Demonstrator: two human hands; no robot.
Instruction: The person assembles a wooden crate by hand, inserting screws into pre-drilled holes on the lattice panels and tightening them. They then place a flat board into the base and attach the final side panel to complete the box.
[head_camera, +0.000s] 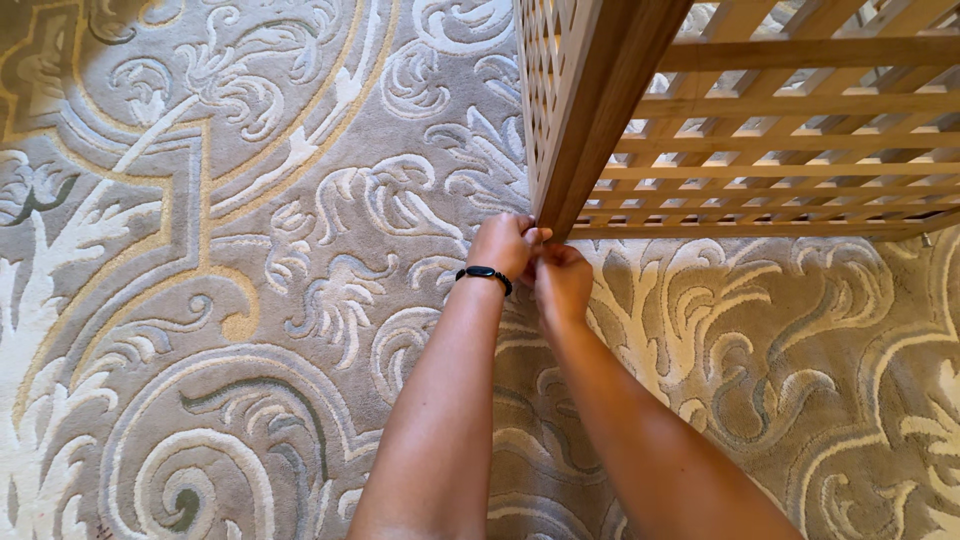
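Down at the bottom corner of the wooden lattice frame (600, 120), standing on the patterned carpet (200, 300): left hand (503, 247) and right hand (562, 282) pinched together, fingers curled; contents hidden. Best worked gently, frame steady, fingertips close.

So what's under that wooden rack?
The rack stands on a patterned grey carpet, visible through its slats. Both hands, left and right, cover the bottom of its corner post.
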